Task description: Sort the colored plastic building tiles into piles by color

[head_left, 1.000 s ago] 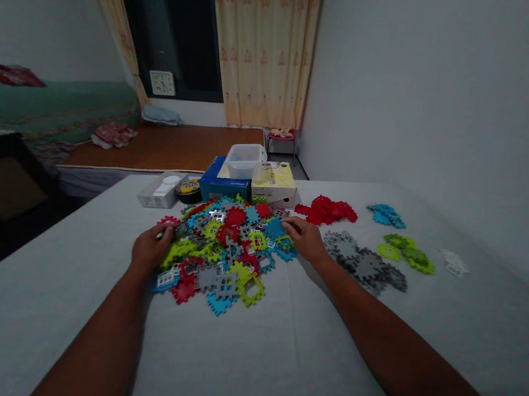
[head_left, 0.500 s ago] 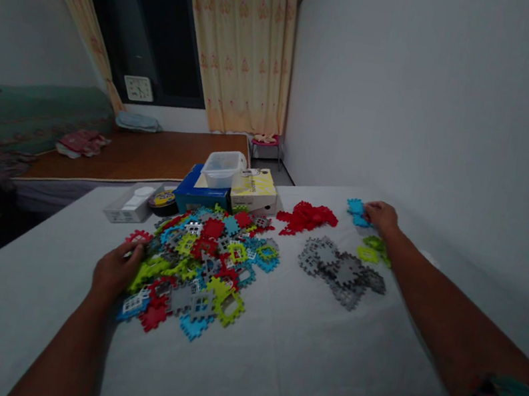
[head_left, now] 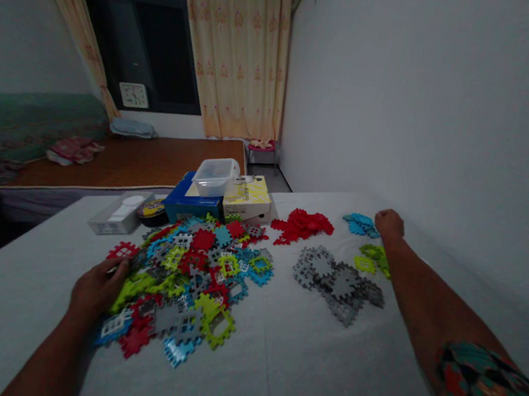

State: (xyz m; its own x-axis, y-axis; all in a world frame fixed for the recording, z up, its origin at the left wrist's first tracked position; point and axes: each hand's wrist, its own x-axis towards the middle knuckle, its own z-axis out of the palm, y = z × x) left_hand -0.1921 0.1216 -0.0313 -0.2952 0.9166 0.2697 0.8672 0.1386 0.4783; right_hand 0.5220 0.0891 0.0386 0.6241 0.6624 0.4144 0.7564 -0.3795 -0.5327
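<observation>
At the left edge of a mixed heap of plastic building tiles (head_left: 198, 261), my left hand (head_left: 94, 288) has its thumb and fingers curled together at the rim of a red window tile (head_left: 124, 250). Lime green tiles (head_left: 141, 285) lie right beside its fingers. Across the table, my right hand (head_left: 390, 224) is closed beside a small group of blue tiles (head_left: 360, 225). Nothing shows in it, though its fingertips are partly hidden. Just nearer than that hand are lime green tiles (head_left: 373, 259), partly covered by the forearm.
Grey tiles (head_left: 339, 281) and red tiles (head_left: 303, 227) form separate groups on the white cloth (head_left: 212, 392). Behind the heap stand a blue box (head_left: 192, 203), a yellow box (head_left: 249, 197), a clear tub (head_left: 216, 176), a round black tin (head_left: 153, 211) and a white container (head_left: 120, 214).
My right hand has let go of the blue tiles, which now lie flat, and has drawn slightly away to the right. My left hand keeps its place by the heap; the view has shifted slightly.
</observation>
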